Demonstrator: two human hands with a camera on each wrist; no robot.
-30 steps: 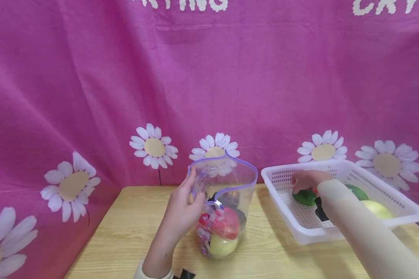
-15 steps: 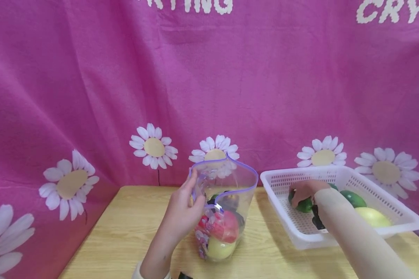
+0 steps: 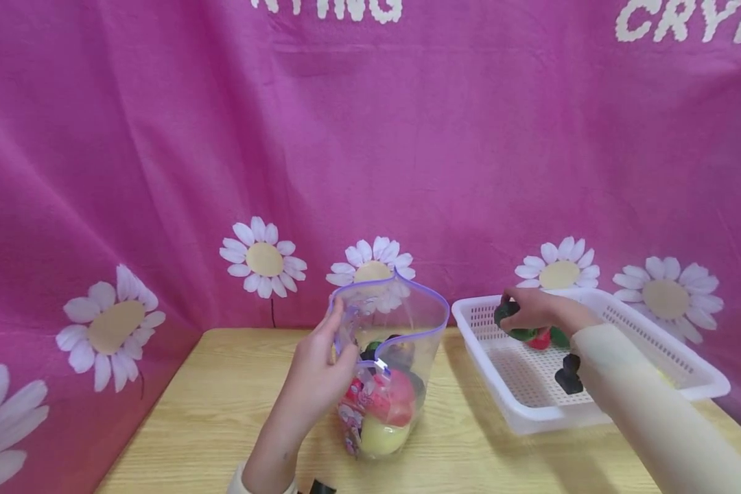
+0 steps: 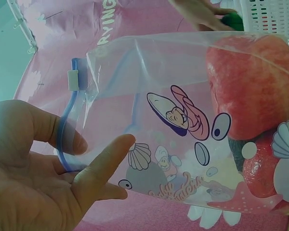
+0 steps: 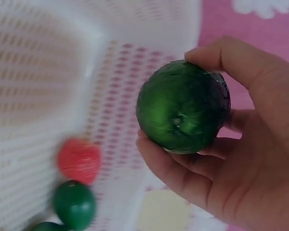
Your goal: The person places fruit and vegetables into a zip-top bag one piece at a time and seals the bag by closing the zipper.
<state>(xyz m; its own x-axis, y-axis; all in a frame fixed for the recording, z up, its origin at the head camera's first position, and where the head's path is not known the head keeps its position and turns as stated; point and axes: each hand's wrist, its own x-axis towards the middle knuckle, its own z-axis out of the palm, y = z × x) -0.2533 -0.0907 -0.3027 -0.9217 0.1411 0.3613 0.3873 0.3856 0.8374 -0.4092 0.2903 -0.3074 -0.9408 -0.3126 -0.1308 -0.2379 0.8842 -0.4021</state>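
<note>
My left hand [image 3: 321, 370] pinches the purple-edged mouth of a clear zip bag [image 4: 125, 110] that stands upright and gapes on the table. Inside it show a large red fruit [image 3: 395, 398], a pale yellow fruit [image 3: 383, 438] below and darker pieces behind. Sea-creature prints cover part of the bag's side. On the right, my right hand [image 3: 537, 309] grips a dark green, roundish fruit [image 5: 178, 113] between thumb and fingers. It is held over the left part of a white plastic basket [image 3: 519, 417]. Which kind of fruit it is, I cannot tell.
In the basket lie a small red fruit [image 5: 79, 160] and a smooth green fruit [image 5: 74, 204], with another green one partly cut off. My right forearm hides most of a yellow item. A pink daisy-print cloth [image 3: 469, 171] hangs behind the wooden table [image 3: 222, 412].
My right hand has risen inside the basket with the dark green fruit in its grip, uncovering a red fruit beneath. The left hand stays on the bag's mouth.
</note>
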